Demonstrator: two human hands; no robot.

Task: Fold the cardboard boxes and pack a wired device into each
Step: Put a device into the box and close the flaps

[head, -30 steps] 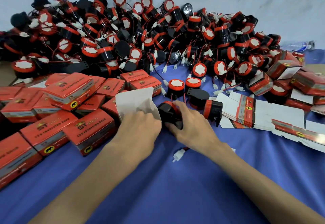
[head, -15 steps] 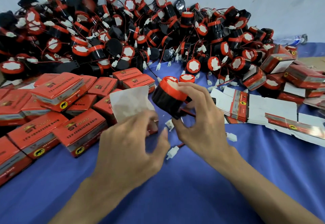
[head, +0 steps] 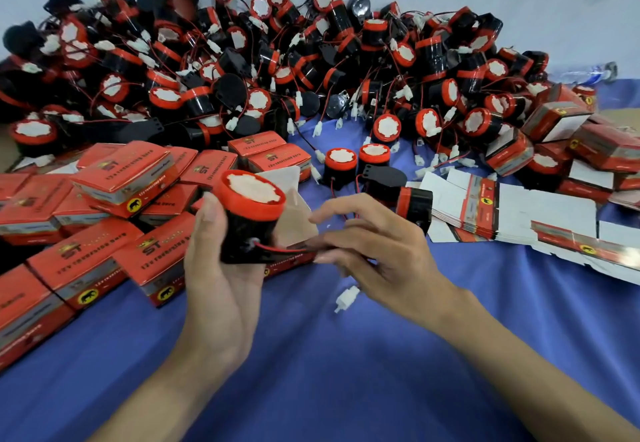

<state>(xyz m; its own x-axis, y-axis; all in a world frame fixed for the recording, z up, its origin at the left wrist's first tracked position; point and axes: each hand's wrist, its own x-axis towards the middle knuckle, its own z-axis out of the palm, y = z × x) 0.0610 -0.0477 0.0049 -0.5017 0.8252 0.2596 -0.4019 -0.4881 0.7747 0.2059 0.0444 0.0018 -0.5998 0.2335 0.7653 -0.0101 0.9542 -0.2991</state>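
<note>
Above the blue surface (head: 346, 355), the left hand (head: 221, 278) grips a red-capped wired device (head: 249, 223) upright, while the right hand (head: 384, 254) appears to pinch its red wire (head: 277, 249). An open cardboard box (head: 294, 226) lies just behind, with a heap of devices (head: 311, 60) beyond.

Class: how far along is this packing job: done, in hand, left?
Done: closed red cardboard boxes lie stacked left. In hand: the left hand grips a red-capped black device; the right hand pinches its red wire. Left: the device pile and flat box blanks.
</note>
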